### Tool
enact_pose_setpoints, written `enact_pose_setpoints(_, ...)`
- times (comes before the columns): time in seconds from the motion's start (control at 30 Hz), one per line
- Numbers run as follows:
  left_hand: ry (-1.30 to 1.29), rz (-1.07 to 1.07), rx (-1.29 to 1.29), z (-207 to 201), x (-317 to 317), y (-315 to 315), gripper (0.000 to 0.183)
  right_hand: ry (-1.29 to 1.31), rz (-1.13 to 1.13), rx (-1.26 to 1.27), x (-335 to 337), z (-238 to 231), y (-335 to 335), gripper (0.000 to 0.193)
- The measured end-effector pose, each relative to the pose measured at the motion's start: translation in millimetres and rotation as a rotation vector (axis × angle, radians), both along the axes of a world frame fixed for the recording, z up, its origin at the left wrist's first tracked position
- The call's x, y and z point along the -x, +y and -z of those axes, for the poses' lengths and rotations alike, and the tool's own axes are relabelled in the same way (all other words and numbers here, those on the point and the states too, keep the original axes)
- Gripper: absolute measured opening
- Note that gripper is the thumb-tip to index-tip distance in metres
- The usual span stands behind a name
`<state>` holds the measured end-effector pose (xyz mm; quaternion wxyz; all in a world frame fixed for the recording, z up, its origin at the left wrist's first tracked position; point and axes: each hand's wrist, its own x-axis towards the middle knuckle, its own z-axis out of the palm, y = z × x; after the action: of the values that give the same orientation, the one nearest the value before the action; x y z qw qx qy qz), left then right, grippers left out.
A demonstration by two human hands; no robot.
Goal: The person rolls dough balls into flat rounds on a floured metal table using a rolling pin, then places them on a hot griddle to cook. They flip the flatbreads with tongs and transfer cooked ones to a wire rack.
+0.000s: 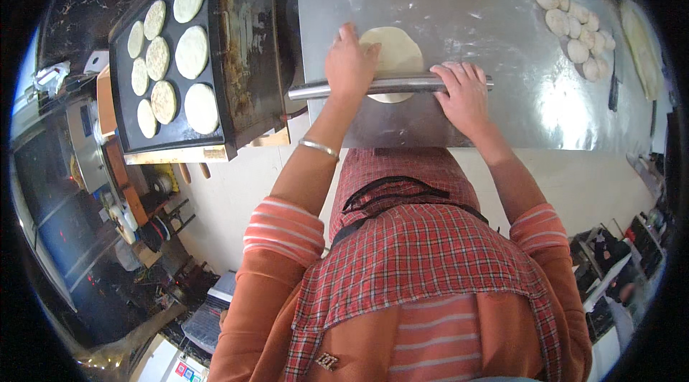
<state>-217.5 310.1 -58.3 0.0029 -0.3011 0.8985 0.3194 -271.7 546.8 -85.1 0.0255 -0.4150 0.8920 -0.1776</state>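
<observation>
Pin [402, 85]: smooth metal cylinder, lying across the near part of a thin, pale, roughly round dough [400, 50] on the flour-dusted metal table [466, 30]. Left hand [350, 64]: thumb and fingers apart, at the dough's left edge. Right hand [463, 91]: fingers close together over the pin's right part; whether they clamp it, cannot tell. Griddle [176, 136], left: black, flat, bearing nine round flatbreads [191, 52], some browned. Floury balls [576, 51] cluster at right. White panel [166, 369], lower left: coloured squares, marks too small to read

1 head-worn fisheye looks down on the nearby metal table [477, 30].
</observation>
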Motion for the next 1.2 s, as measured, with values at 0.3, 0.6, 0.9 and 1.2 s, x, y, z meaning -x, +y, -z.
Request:
enact_pose_setpoints(0.3,-0.065,-0.01,-0.606,-16.7,-60.6,5.9,0.04,0.039,-0.084,0.141,-30.1,-30.8,23.6,0.041)
enact_pose_setpoints(0.6,-0.177,0.081,0.554,10.3,-71.1,-5.1,0.061,0.211,0.084,0.061,3.3,-22.2,-41.3,0.052)
enact_pose_setpoints(0.9,0.066,0.144,0.531,32.9,-34.0,-30.5,0.058,0.163,0.009,-0.046,34.4,-4.5,-54.0,0.057)
enact_pose_setpoints(1.2,-0.04,0.165,-0.052,-3.6,12.7,-4.8,0.027,0.016,-0.04,0.029,-11.6,-27.3,6.4,0.04)
